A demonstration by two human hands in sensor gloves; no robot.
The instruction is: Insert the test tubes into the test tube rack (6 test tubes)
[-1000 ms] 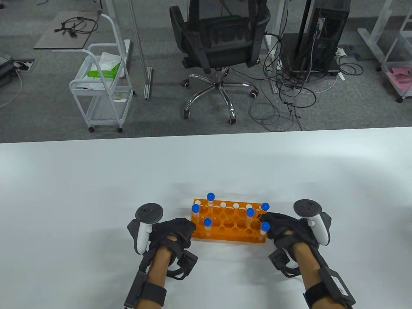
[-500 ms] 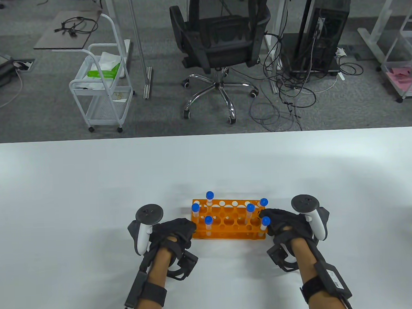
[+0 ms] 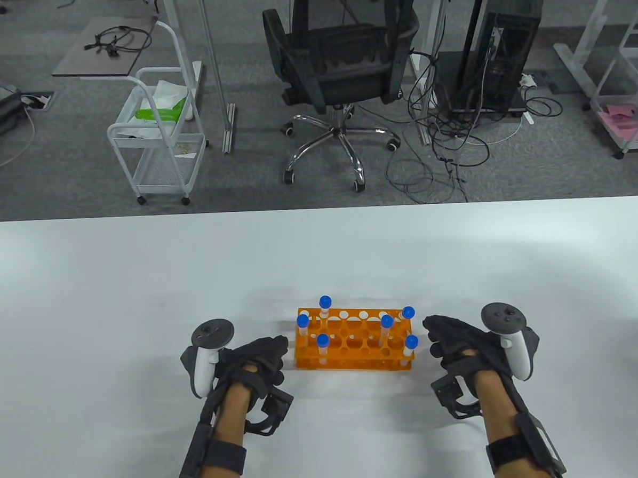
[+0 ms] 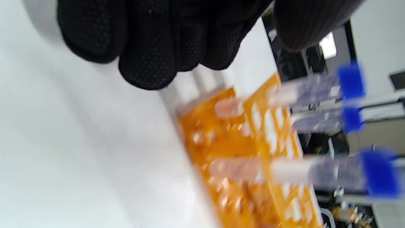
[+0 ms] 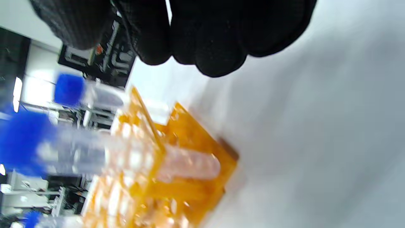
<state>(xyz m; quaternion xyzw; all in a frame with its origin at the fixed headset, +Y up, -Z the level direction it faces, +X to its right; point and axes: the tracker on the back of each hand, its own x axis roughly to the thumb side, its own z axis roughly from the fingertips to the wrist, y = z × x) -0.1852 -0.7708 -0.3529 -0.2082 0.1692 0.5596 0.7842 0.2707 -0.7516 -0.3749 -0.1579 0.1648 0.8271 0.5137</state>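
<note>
An orange test tube rack (image 3: 357, 349) stands on the white table (image 3: 140, 291) near the front edge. Several clear test tubes with blue caps stand upright in it, three at its left end (image 3: 302, 321) and three at its right end (image 3: 411, 342). My left hand (image 3: 266, 351) is just left of the rack, a small gap away, empty. My right hand (image 3: 444, 331) is just right of the rack, also apart from it and empty. The rack shows blurred in the left wrist view (image 4: 253, 152) and the right wrist view (image 5: 152, 177), below the gloved fingertips (image 4: 148, 72).
Beyond the table's far edge are a black office chair (image 3: 342, 61), a white wheeled cart (image 3: 159, 140), loose cables on the floor (image 3: 443, 157) and a computer tower (image 3: 496, 53).
Both hands held the ends of the rack and shifted it slightly away. Now both have let go and drawn outward, the left hand to the left, the right hand to the right.
</note>
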